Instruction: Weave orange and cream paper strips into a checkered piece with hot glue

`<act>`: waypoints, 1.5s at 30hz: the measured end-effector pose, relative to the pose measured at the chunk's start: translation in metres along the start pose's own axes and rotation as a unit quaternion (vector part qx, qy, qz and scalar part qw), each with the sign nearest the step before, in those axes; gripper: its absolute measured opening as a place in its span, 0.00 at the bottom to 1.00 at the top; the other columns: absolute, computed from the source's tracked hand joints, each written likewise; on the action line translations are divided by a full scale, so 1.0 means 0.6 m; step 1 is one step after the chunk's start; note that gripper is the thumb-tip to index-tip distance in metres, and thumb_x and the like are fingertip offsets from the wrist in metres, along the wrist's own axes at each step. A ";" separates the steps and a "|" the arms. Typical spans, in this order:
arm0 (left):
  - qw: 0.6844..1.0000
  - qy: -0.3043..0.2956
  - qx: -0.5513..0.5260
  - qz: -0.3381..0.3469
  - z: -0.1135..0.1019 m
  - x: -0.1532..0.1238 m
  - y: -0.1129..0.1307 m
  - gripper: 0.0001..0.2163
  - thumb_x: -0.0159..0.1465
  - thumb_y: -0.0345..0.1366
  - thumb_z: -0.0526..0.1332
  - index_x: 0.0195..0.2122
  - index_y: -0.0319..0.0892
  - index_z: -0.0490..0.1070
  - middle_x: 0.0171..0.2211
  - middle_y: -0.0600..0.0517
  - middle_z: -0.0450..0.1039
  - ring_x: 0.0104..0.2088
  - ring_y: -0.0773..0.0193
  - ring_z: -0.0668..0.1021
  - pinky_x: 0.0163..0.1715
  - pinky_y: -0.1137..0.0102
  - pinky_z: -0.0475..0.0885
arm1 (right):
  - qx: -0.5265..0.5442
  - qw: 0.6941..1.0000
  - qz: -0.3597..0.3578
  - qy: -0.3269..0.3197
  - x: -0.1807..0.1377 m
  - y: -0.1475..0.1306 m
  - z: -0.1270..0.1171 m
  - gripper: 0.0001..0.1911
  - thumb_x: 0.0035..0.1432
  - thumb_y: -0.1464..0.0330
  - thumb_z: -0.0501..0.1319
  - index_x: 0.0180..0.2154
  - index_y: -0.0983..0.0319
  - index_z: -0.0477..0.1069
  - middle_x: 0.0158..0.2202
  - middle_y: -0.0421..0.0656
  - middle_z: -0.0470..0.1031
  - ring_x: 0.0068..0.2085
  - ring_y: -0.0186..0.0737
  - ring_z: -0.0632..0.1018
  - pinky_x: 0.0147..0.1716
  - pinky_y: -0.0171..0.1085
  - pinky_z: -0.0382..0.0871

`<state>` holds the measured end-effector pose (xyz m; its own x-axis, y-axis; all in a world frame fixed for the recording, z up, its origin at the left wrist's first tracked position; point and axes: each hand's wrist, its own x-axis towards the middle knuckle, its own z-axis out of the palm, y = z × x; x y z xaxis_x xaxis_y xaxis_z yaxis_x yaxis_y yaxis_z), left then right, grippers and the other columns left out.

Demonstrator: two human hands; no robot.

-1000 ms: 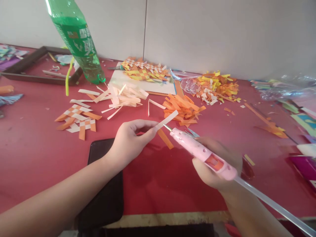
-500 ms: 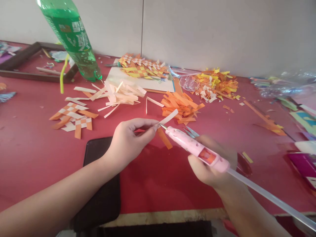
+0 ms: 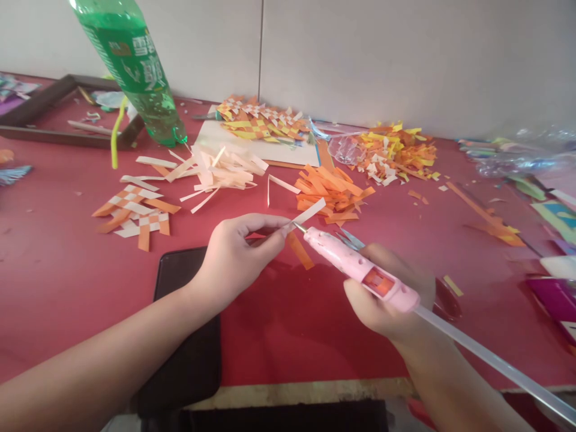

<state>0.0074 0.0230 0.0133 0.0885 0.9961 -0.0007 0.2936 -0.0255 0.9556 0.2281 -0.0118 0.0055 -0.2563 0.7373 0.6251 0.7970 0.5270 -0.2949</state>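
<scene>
My left hand (image 3: 236, 255) pinches a short white paper strip (image 3: 309, 212) above the red table (image 3: 67, 252). An orange strip (image 3: 299, 250) lies just under it. My right hand (image 3: 387, 300) grips a pink hot glue gun (image 3: 360, 271) with a clear glue stick (image 3: 490, 360) sticking out behind. The gun's metal nozzle touches the white strip right beside my left fingertips.
A black phone (image 3: 182, 336) lies under my left forearm. Piles of white strips (image 3: 220, 171) and orange strips (image 3: 330, 189), woven orange-white pieces (image 3: 135, 213), a green bottle (image 3: 132, 66), a wooden frame (image 3: 58, 117) and yellow-orange scraps (image 3: 396, 153) are spread further back. Coloured paper lies at the right edge.
The glue gun's nozzle has moved in to meet the white strip. Both hands have shifted only slightly; the view has drifted a little.
</scene>
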 end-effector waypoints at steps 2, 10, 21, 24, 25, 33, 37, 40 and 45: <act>1.000 0.001 0.006 0.001 0.000 0.000 0.000 0.09 0.61 0.41 0.65 0.37 0.43 0.81 0.39 0.52 0.83 0.41 0.59 0.82 0.40 0.72 0.77 | -0.006 1.000 -0.005 -0.001 0.001 0.000 0.000 0.14 0.44 0.79 0.56 0.24 0.57 0.51 0.20 0.34 0.48 0.20 0.30 0.52 0.17 0.33 0.51; 1.000 0.012 0.014 0.011 0.000 0.000 -0.001 0.07 0.60 0.38 0.65 0.36 0.44 0.82 0.38 0.53 0.84 0.39 0.62 0.83 0.38 0.76 0.77 | -0.012 0.999 -0.028 0.017 0.010 -0.006 -0.001 0.14 0.44 0.79 0.55 0.23 0.58 0.51 0.19 0.33 0.49 0.19 0.29 0.53 0.14 0.31 0.50; 1.000 0.014 0.014 0.006 0.001 0.001 -0.002 0.07 0.60 0.38 0.65 0.36 0.44 0.81 0.37 0.54 0.84 0.38 0.63 0.83 0.37 0.78 0.77 | -0.013 1.000 -0.025 0.004 0.009 -0.002 -0.002 0.16 0.45 0.79 0.55 0.23 0.58 0.47 0.20 0.34 0.46 0.20 0.29 0.51 0.15 0.32 0.49; 1.000 0.014 0.008 0.002 0.002 0.002 -0.003 0.07 0.60 0.38 0.66 0.36 0.44 0.81 0.37 0.54 0.83 0.39 0.63 0.83 0.37 0.78 0.77 | -0.028 0.999 -0.028 0.005 0.011 -0.003 -0.003 0.16 0.45 0.79 0.55 0.23 0.58 0.47 0.20 0.34 0.46 0.20 0.29 0.51 0.15 0.32 0.49; 1.000 0.013 0.007 0.003 0.002 0.002 -0.003 0.07 0.60 0.38 0.66 0.36 0.44 0.81 0.37 0.54 0.83 0.39 0.63 0.83 0.37 0.78 0.77 | -0.031 0.999 -0.031 0.008 0.011 -0.003 -0.003 0.16 0.45 0.79 0.55 0.23 0.58 0.47 0.20 0.34 0.46 0.20 0.29 0.51 0.15 0.32 0.49; 1.000 0.017 0.009 0.003 -0.001 0.000 -0.002 0.06 0.60 0.37 0.66 0.36 0.45 0.81 0.36 0.55 0.84 0.38 0.64 0.83 0.36 0.79 0.77 | -0.007 0.999 -0.027 0.019 0.006 0.002 0.003 0.16 0.43 0.78 0.56 0.23 0.58 0.48 0.20 0.33 0.46 0.20 0.29 0.51 0.15 0.32 0.49; 1.000 0.018 0.012 0.000 0.000 0.001 -0.001 0.07 0.60 0.38 0.66 0.36 0.44 0.81 0.36 0.54 0.84 0.38 0.64 0.83 0.36 0.78 0.77 | -0.009 0.999 -0.028 0.013 0.007 0.002 0.001 0.15 0.44 0.78 0.56 0.22 0.58 0.48 0.20 0.33 0.46 0.20 0.29 0.51 0.15 0.31 0.49; 1.000 0.019 0.015 0.001 0.000 0.002 -0.001 0.07 0.60 0.38 0.66 0.36 0.44 0.82 0.36 0.54 0.84 0.38 0.63 0.83 0.36 0.77 0.77 | -0.009 0.999 -0.036 0.014 0.009 0.000 -0.003 0.16 0.43 0.79 0.56 0.23 0.58 0.48 0.20 0.33 0.45 0.20 0.29 0.50 0.15 0.31 0.49; 1.000 0.022 0.012 0.000 -0.001 0.000 -0.001 0.07 0.59 0.38 0.66 0.36 0.44 0.82 0.36 0.53 0.83 0.37 0.63 0.83 0.35 0.77 0.77 | 0.009 1.000 -0.016 -0.004 0.011 -0.003 -0.002 0.18 0.44 0.79 0.56 0.23 0.58 0.45 0.21 0.33 0.44 0.21 0.29 0.50 0.15 0.32 0.47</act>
<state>0.0068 0.0230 0.0132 0.0456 0.9989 0.0124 0.3165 -0.0263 0.9482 0.2255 -0.0083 0.0112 -0.2870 0.7231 0.6283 0.7778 0.5588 -0.2878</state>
